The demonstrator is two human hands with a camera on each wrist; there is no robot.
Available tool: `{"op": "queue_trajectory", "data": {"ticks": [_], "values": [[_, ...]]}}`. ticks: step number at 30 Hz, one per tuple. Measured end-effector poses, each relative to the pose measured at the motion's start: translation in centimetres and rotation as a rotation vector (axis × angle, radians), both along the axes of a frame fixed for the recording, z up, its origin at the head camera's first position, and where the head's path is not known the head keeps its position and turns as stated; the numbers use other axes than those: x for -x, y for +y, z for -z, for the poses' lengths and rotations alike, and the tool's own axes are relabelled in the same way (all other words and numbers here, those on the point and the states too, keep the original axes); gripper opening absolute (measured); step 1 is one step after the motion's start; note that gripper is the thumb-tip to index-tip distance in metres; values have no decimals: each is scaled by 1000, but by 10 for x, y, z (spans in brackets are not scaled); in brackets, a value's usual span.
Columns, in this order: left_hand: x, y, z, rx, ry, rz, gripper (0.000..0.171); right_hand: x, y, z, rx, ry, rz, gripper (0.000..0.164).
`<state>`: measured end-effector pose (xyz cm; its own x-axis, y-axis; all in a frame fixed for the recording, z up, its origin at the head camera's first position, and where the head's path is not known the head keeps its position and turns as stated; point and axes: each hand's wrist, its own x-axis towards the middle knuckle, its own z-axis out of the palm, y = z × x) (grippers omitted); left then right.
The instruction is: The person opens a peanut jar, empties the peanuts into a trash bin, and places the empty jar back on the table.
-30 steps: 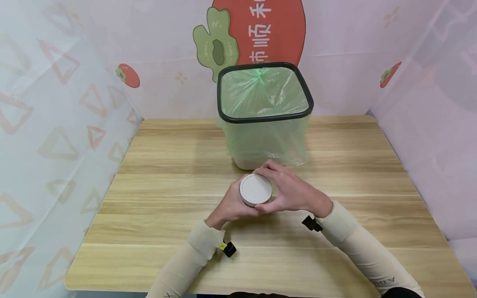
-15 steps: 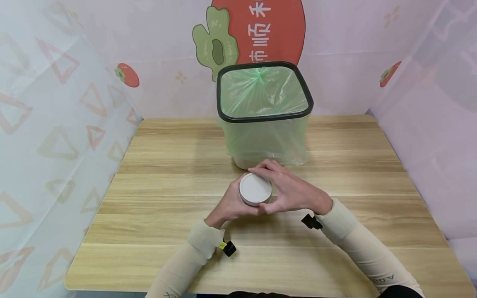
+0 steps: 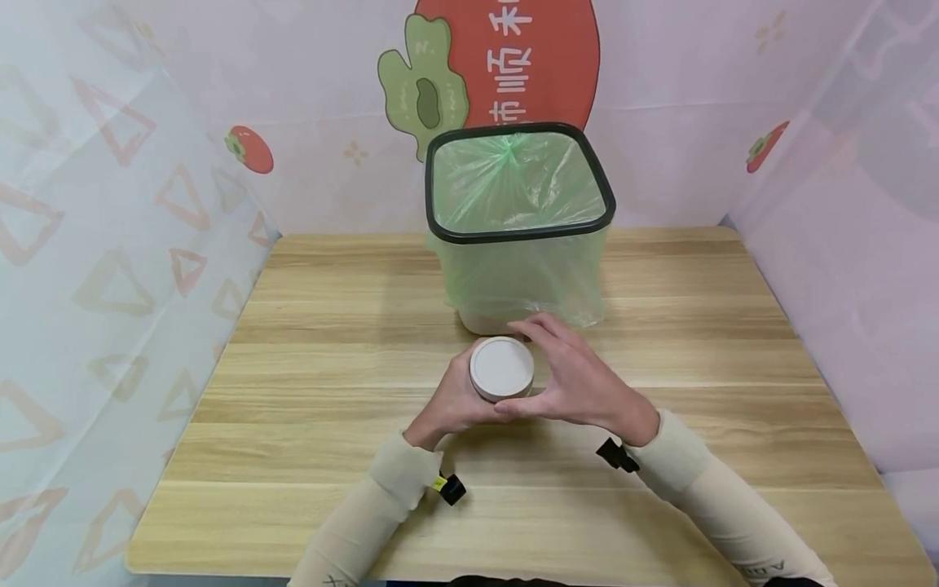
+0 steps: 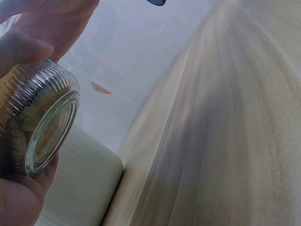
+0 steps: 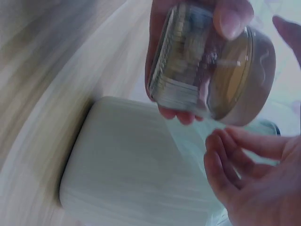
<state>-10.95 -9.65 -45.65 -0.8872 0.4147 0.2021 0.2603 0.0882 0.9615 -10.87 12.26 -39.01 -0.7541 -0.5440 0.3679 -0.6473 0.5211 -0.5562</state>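
My left hand (image 3: 455,397) holds a ribbed clear glass jar (image 5: 181,63) with a pale lid (image 3: 502,367) above the table. In the right wrist view its thumb and fingers wrap round the glass, and the jar is tilted in that view. Something brownish shows through the glass (image 4: 35,108) in the left wrist view. My right hand (image 3: 579,379) is spread beside the lid, thumb on the near side and fingers on the far side. In the right wrist view, a gap separates the right fingers (image 5: 225,155) from the lid, and nothing is gripped.
A bin (image 3: 524,273) with a black rim and a green plastic liner stands just beyond my hands, near the back wall. Wood-grain table (image 3: 315,408) lies all round them. Printed cloth walls (image 3: 330,147) enclose the back and sides.
My right fingers have come off the lid and spread wider, and the right wrist has shifted slightly right and nearer. My left hand and the jar have hardly moved.
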Motion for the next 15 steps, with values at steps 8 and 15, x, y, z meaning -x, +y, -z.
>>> {"op": "queue_trajectory", "data": {"ticks": [8,15], "values": [[0,1,-1,15,27,-29,85,-9,-8,5,40,100,87,82],[0,2,0,20,48,-42,83,-11,-11,4,24,119,117,79]]}}
